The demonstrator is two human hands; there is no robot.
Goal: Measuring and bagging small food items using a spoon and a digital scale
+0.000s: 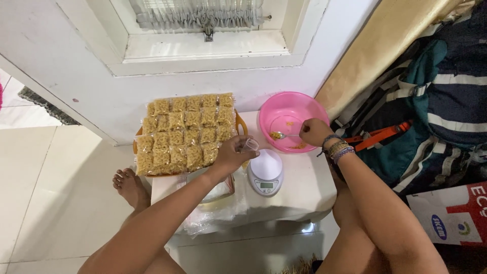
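- The white counter [309,187] carries everything, standing against a white wall under a window.
- An orange tray [239,123] at the counter's back left holds rows of filled clear packets of yellow snack [185,133].
- A pink basin [291,114] sits at the back right, with a few yellow crumbs inside.
- A white kitchen scale [266,172] stands in front of the basin, nothing on its platform.
- The right hand [314,132] is closed on a metal spoon [284,135] carrying yellow snack inside the basin.
- The left hand [234,152] pinches a small clear plastic bag [250,145] above the counter, between tray and scale.
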